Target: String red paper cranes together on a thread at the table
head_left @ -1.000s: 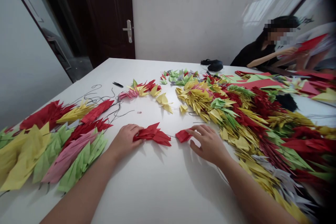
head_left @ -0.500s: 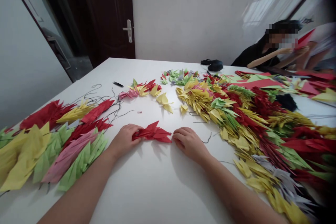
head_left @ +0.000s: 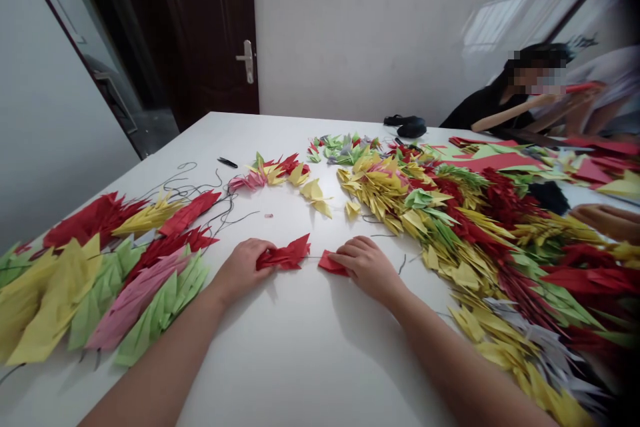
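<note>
Fingers point(head_left: 261, 251) of the left hand point(head_left: 241, 271) curl closed on a folded red paper cluster point(head_left: 286, 256). The right hand point(head_left: 367, 268) lies half open, its fingers point(head_left: 346, 255) pressing a red paper piece point(head_left: 331, 263) flat. A thin thread point(head_left: 314, 257) joins both red pieces. Both arms reach across the white table point(head_left: 300, 360), between heaped strands of folded paper point(head_left: 390, 193).

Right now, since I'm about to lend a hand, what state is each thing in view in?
Left hand, gripping the red paper bunch
Red paper bunch, folded, held at the tabletop
Right hand, resting on the red paper piece
Red paper piece, folded, lying flat
Thread, running straight between both red pieces
Dark wood door, apparently shut
</note>
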Demonstrator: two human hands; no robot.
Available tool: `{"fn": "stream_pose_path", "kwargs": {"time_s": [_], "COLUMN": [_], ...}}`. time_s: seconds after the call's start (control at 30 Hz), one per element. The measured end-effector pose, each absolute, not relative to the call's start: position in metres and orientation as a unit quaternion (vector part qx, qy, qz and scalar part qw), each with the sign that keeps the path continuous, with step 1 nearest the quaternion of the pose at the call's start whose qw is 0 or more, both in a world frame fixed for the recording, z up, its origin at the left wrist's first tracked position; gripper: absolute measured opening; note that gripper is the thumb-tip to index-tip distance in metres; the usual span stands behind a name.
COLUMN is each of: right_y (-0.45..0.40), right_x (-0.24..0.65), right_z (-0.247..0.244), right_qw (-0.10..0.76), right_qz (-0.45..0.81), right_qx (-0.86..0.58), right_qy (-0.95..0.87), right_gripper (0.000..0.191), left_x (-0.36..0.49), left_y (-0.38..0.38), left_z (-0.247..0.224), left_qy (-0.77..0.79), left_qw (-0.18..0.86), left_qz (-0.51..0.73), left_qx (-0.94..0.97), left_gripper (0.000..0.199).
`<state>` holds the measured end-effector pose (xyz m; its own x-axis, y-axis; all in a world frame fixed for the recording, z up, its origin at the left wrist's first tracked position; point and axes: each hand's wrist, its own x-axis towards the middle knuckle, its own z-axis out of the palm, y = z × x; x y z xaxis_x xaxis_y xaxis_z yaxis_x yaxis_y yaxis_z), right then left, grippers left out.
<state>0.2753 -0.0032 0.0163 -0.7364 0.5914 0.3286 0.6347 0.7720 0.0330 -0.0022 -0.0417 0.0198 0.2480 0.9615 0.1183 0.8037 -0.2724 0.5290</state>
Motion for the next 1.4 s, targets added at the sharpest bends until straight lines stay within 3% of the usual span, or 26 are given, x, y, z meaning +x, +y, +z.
{"fn": "stream_pose_path", "kwargs": {"time_s": [0.13, 0.27, 0.4, 0.5, 0.77, 0.87, 1.07, 1.17, 1.3, 1.4], "right_y": [0.001, -0.003, 0.001, 0.008, -0.006, -0.016, -0.013, -0.007, -0.001, 0.004], "right_x": [0.284, 0.249, 0.205, 0.196, 0.222, 0.232, 0.299, 0.331, 0.335, 0.327], "right_z": [0.032, 0.049, 0.043, 0.033, 0.025, 0.028, 0.032, 0.021, 0.010, 0.011], "right_qw": [0.150, 0.189, 0.113, 0.054, 0.074, 0.109, 0.272, 0.298, 0.197, 0.157], "right_qz": [-0.093, -0.085, -0.051, -0.026, -0.076, -0.041, 0.027, 0.069, 0.110, 0.102], "right_qx": [-0.391, -0.402, -0.373, -0.392, -0.385, -0.387, -0.464, -0.508, -0.514, -0.537], "right_qy": [-0.903, -0.892, -0.920, -0.918, -0.917, -0.915, -0.842, -0.805, -0.828, -0.823], "right_gripper": [0.044, 0.040, 0.045, 0.036, 0.035, 0.035, 0.044, 0.045, 0.059, 0.036], "left_x": [0.000, 0.002, 0.002, -0.002, -0.005, -0.004, -0.016, -0.025, -0.032, -0.030], "left_y": [-0.041, -0.040, -0.040, -0.042, -0.035, -0.038, -0.052, -0.056, -0.058, -0.056], "left_z": [0.019, 0.020, 0.018, 0.016, 0.013, 0.014, 0.022, 0.029, 0.036, 0.040], "left_qy": [0.573, 0.557, 0.544, 0.547, 0.601, 0.591, 0.633, 0.658, 0.677, 0.692], "left_qw": [0.188, 0.192, 0.186, 0.175, 0.112, 0.103, 0.099, 0.099, 0.119, 0.148], "left_qz": [0.213, 0.212, 0.219, 0.220, 0.224, 0.210, 0.164, 0.139, 0.121, 0.123], "left_qx": [0.768, 0.780, 0.788, 0.788, 0.759, 0.772, 0.750, 0.734, 0.716, 0.696], "left_gripper": [0.031, 0.028, 0.026, 0.026, 0.038, 0.045, 0.075, 0.069, 0.052, 0.041]}}
